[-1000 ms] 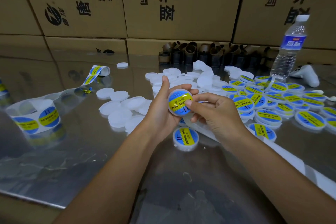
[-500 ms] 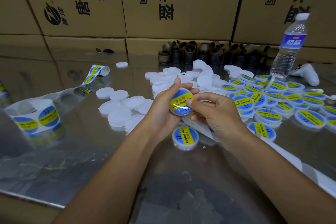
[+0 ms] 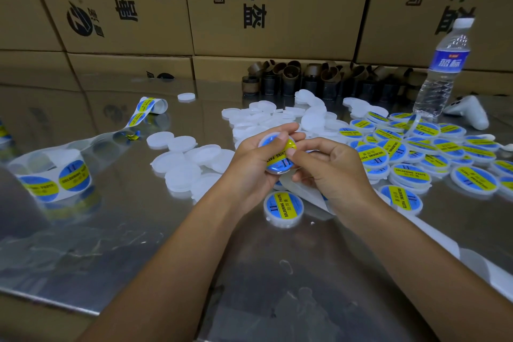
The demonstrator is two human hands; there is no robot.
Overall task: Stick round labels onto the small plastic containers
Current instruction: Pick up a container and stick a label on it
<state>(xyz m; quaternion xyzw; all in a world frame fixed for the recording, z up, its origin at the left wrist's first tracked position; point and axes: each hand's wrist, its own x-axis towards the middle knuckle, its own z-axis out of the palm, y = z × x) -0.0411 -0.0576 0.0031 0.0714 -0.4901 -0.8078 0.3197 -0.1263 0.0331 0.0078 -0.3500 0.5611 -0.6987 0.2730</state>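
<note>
Right now the container (image 3: 274, 171) being worked is raised just above the table between both hands, tilted toward the camera, with a blue and yellow label (image 3: 277, 159) already lying across its face. The left hand (image 3: 249, 158) grips it round the rim, thumb over the top edge. The right hand (image 3: 333, 172) pinches it from the other side, thumb pressing on the yellow band. I judge this to be the smoothing-down that finishes one piece, though the fingers hide whether the label's edge is stuck all the way round.

Just below the hands a single labelled container (image 3: 283, 207) lies alone on the metal table (image 3: 138, 244). To the right spreads a labelled pile (image 3: 416, 153), many pieces overlapping, so a good share of the job looks done.

What is left shows too. Plain white containers (image 3: 183, 166) lie in a loose heap left of the hands, with more behind them, none bearing a label. The label roll (image 3: 52, 178) stands well off to the left with labels on its outer turn, and a stripped backing strip (image 3: 111, 139) trails away from it, so supply seems no worry.

By my reckoning the task is somewhere near the middle: one piece nearly finished, a large batch done, and a heap of plain pieces waiting
</note>
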